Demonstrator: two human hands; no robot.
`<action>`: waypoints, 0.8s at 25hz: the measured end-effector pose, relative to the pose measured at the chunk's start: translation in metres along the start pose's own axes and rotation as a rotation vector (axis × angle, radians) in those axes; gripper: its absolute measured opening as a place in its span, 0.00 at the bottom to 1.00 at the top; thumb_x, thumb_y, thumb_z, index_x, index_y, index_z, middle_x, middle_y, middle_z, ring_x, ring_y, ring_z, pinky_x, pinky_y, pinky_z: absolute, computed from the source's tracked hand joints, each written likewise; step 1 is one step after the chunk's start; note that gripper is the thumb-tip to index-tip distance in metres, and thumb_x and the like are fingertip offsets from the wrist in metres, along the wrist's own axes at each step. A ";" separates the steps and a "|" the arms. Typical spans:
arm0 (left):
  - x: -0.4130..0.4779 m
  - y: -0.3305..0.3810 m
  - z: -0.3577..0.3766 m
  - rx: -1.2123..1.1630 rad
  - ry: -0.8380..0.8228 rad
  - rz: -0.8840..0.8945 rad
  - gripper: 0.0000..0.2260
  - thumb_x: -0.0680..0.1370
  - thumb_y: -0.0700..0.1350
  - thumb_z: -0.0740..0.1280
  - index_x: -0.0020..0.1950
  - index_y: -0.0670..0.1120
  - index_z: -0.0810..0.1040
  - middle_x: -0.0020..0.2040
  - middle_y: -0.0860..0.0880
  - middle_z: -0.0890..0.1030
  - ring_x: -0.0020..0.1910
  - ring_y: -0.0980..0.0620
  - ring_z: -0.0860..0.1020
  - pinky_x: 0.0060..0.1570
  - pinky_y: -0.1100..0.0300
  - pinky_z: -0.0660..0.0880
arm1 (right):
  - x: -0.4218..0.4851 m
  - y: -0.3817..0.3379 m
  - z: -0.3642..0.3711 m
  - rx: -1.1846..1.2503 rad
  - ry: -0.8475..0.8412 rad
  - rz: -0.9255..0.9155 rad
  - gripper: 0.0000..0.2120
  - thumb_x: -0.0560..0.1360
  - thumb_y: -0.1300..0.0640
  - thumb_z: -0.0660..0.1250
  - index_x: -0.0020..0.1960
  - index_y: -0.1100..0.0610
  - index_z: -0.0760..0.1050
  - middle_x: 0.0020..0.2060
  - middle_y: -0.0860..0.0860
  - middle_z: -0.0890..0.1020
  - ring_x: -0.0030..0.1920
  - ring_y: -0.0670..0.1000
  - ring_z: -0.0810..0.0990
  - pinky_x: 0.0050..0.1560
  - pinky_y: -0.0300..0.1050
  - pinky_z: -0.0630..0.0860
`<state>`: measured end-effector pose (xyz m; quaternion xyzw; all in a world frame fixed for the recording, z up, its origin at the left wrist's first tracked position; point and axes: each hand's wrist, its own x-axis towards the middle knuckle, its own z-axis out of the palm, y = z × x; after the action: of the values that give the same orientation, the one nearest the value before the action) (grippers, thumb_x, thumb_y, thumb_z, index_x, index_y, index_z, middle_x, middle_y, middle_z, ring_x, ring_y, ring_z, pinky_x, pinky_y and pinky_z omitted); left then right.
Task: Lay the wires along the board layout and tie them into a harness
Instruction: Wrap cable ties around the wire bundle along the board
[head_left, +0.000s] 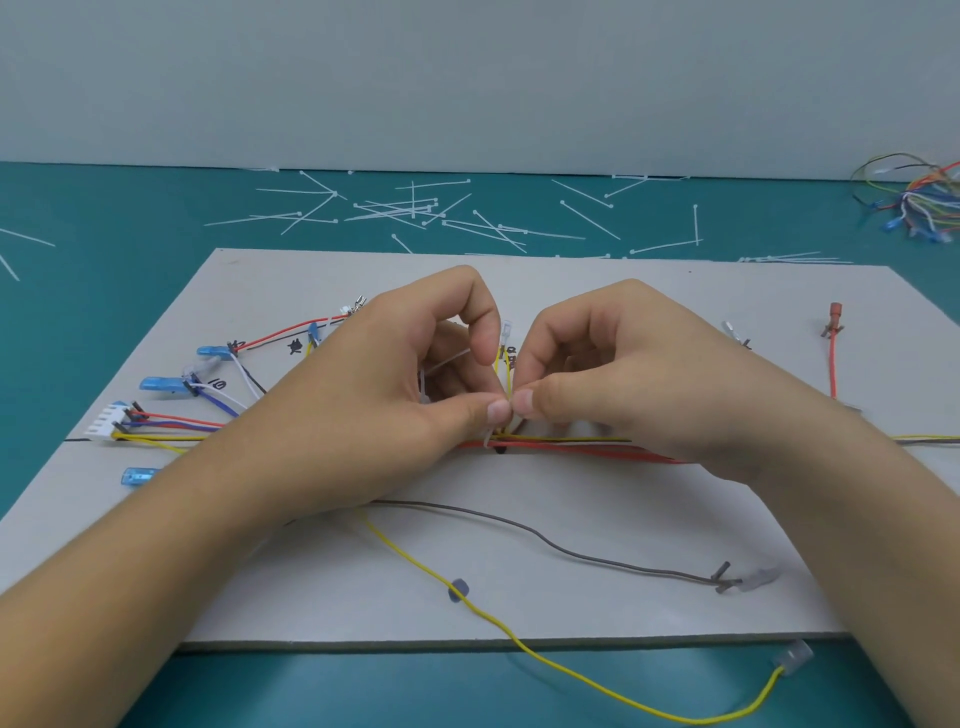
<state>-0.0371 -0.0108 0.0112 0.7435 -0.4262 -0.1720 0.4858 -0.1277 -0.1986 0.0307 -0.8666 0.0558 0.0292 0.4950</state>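
Where fingers (496, 411) pinch, white tie (487, 439) loops wires (587, 447).

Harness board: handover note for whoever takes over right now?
Left hand and right hand: both pinch a thin white plastic cable tie at the trunk of red, yellow and black wires mid-board. The tie is looped; I cannot tell if it is cinched.
Done: the left branches on the grey cardboard layout board end in a white multi-pin connector and blue sleeved terminals.
To do: the loose grey wire and the long yellow wire, which runs off the near edge, look unrouted.
Spare white ties lie behind the board.
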 end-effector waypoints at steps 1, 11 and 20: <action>0.000 0.000 0.000 -0.007 0.002 -0.006 0.14 0.76 0.38 0.75 0.48 0.50 0.71 0.41 0.45 0.85 0.39 0.42 0.81 0.41 0.48 0.81 | 0.000 0.000 0.000 0.005 -0.002 0.007 0.04 0.73 0.62 0.74 0.40 0.56 0.83 0.31 0.54 0.83 0.29 0.46 0.75 0.31 0.38 0.70; 0.002 0.003 0.001 -0.045 0.023 -0.007 0.13 0.73 0.41 0.75 0.48 0.50 0.71 0.44 0.47 0.86 0.38 0.42 0.81 0.39 0.46 0.78 | 0.000 -0.002 0.005 0.018 0.025 -0.006 0.07 0.73 0.65 0.71 0.38 0.56 0.83 0.28 0.49 0.81 0.28 0.44 0.75 0.29 0.35 0.70; 0.003 0.002 0.002 -0.067 0.009 -0.012 0.13 0.71 0.39 0.74 0.47 0.49 0.71 0.42 0.47 0.86 0.36 0.45 0.79 0.34 0.49 0.75 | 0.001 -0.001 0.005 -0.014 0.084 -0.035 0.07 0.73 0.64 0.70 0.38 0.55 0.82 0.28 0.48 0.79 0.29 0.46 0.72 0.28 0.40 0.68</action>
<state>-0.0381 -0.0145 0.0125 0.7301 -0.4136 -0.1859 0.5112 -0.1267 -0.1941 0.0287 -0.8713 0.0613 -0.0154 0.4867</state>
